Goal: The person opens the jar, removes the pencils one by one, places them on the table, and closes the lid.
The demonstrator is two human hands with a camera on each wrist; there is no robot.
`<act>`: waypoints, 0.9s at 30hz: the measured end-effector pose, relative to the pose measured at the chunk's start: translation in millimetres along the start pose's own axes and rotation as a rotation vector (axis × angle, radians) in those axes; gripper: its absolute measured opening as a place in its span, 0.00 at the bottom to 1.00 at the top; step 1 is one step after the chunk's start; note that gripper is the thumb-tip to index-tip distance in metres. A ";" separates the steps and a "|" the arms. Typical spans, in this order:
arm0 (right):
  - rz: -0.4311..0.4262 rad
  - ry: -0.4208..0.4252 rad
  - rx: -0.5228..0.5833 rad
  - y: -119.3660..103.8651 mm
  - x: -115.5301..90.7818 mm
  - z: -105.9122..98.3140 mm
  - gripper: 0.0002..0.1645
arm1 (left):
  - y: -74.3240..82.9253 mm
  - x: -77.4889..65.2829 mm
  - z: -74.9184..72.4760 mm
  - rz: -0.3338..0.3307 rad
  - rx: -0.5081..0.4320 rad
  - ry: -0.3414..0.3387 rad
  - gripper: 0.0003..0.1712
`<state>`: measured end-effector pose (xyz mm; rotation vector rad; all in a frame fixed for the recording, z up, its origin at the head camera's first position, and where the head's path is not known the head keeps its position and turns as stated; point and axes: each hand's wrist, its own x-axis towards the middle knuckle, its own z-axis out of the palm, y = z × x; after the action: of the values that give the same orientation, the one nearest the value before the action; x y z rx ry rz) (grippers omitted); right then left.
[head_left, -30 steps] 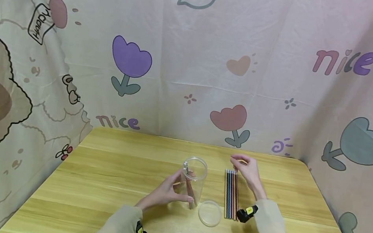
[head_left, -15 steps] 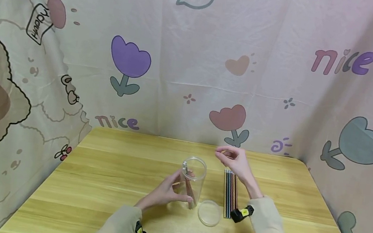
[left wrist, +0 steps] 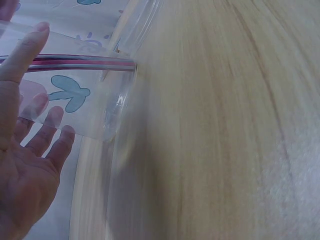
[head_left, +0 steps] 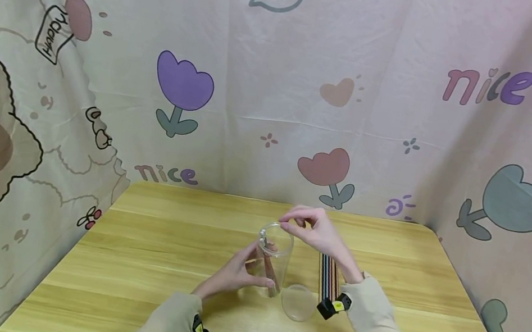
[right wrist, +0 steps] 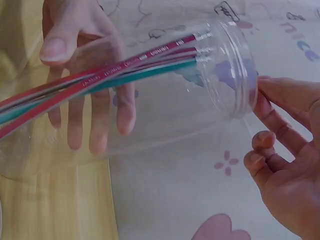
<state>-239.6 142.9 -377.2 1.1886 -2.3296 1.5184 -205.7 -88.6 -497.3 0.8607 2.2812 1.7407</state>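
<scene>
Left hand [head_left: 233, 272], one: grip wrapped round a clear plastic cylindrical jar [head_left: 280, 264], one, upright on the wood-grain desk [head_left: 173, 244].
Right hand [head_left: 316, 231], one: thumb and forefinger together at the jar's rim; whether they pinch anything, cannot tell. A second ago it is over the far ends of the pencil row; left hand and jar are unmoved.
Inside the jar, leaning: eraser-tipped pencils, at least three. Right wrist view distinguishes two red pencils [right wrist: 115, 70] and one teal pencil [right wrist: 145, 75]; head view shows only a reddish bundle.
Beside the jar, flat: round clear lid [head_left: 298, 303], one.
Right of the lid: row of coloured pencils [head_left: 327, 274], partly covered, count unclear.
</scene>
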 end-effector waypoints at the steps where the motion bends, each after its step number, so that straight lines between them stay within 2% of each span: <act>1: 0.001 -0.016 -0.012 -0.9 0.9 1.8 0.07 | 0.1 -0.1 -0.1 -0.001 0.002 -0.001 0.49; 8: -0.036 -0.092 -0.032 -0.2 4.5 12.4 0.08 | 0.3 -0.5 0.0 -0.008 -0.005 -0.010 0.50; 13: -0.086 -0.097 -0.069 3.2 6.1 16.9 0.09 | -0.3 -0.7 0.3 -0.005 -0.008 -0.012 0.51; 27: -0.124 -0.113 -0.092 2.3 7.1 20.6 0.08 | -1.1 -1.2 -1.0 -0.008 0.002 -0.017 0.52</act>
<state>-239.8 122.7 -385.6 1.4008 -2.3172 1.3219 -205.5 -90.3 -498.3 0.8628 2.2731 1.7212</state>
